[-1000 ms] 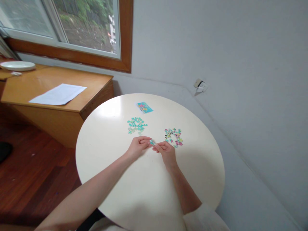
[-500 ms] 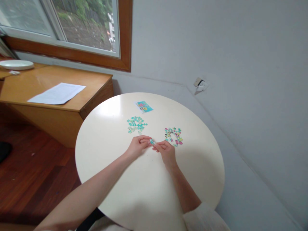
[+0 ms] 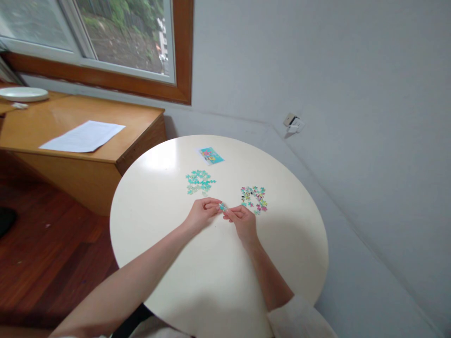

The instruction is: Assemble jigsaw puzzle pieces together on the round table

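Between my two hands, just above the white round table point(image 3: 197, 281), are small teal and pale jigsaw puzzle pieces point(image 3: 222, 207); whether they are joined I cannot tell. My left hand point(image 3: 201, 213) pinches them from the left with thumb and forefinger. From the right, my right hand point(image 3: 243, 221) pinches them the same way, its other fingers curled. Beyond my left hand lies a loose cluster of teal and light green puzzle pieces point(image 3: 199, 182). A second cluster of pink, yellow, black and teal pieces point(image 3: 260, 206) lies beyond my right hand.
A colourful picture card point(image 3: 211, 156) lies near the table's far side. To the left stands a wooden desk point(image 3: 141, 117) with a paper sheet point(image 3: 84, 136) and a white round object point(image 3: 23, 94). A wall socket with a plug point(image 3: 293, 122) is on the right wall point(image 3: 352, 117).
Nearly everything holds still. The pieces between my fingertips look slightly turned, and the view has shifted a touch.
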Tool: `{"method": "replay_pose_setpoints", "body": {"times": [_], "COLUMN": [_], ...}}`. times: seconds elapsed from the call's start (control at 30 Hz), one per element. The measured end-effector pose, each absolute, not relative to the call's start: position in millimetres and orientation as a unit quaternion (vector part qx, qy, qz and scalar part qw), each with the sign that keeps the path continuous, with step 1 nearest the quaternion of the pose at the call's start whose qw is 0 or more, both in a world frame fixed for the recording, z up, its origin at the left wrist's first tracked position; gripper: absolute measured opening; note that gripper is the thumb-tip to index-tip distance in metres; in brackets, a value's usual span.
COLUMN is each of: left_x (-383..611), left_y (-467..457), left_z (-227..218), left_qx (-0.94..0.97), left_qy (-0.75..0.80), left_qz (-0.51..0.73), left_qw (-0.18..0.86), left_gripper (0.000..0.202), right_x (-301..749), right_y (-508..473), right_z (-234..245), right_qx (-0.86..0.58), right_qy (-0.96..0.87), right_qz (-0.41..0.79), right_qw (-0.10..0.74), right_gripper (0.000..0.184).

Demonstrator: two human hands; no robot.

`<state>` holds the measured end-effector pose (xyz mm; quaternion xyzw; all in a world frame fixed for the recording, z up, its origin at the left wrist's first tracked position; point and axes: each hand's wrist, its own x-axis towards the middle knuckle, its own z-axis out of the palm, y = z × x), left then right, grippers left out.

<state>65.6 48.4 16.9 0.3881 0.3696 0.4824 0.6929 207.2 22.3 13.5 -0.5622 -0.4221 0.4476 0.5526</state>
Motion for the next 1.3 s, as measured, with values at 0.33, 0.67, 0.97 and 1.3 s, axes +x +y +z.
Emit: {"method": "replay_pose_setpoints", "body": {"times": [0.33,0.67,0.97,1.3], "left_x": [65.2,65.1,64.2,63.7], "left_y": [49.6,49.5,49.1,50.3], "left_z": [16.8,17.2,19.1,18.2], "left_qx": [0.396,0.399,0.418,0.427], "left_qy": [0.371,0.371,0.370,0.379], "left_qz": [0.481,0.477,0.477,0.479], "left_qw": [0.689,0.690,0.679,0.666], "left_gripper": [0.040,0.041,0.039,0.028], "right_x": [207.1,207.5,207.2,205.7], "right_y": [21.9,21.9,21.5,20.3], "right_z": [13.6,12.3,11.6,11.4], "right_qx": [-0.567,-0.566,-0.569,-0.564], "right_qy": [-0.436,-0.441,-0.448,-0.446], "right_qz": [0.435,0.434,0.423,0.428], "right_qw": [0.547,0.544,0.545,0.547], "right_gripper": [0.044,0.044,0.046,0.041]}}
